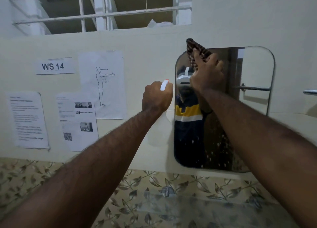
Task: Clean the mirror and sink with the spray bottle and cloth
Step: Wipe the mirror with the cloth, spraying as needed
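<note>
A rounded rectangular mirror (253, 101) hangs on the cream wall at the right. My right hand (206, 75) presses a dark striped cloth (195, 52) against its upper left corner. Spray droplets speckle the mirror's lower part. My left hand (157, 96) is closed around the spray bottle (164, 85) just left of the mirror; only the bottle's white and orange nozzle shows above my fist. The sink (197, 209) lies blurred below the mirror, with a metal tap (166, 191) at its back.
Several printed sheets are stuck on the wall at the left, one (54, 66) reading WS 14. A barred window opening (103, 10) runs above. Leaf-patterned tiles (34, 181) cover the lower wall. A metal rail (309, 92) juts out at the right edge.
</note>
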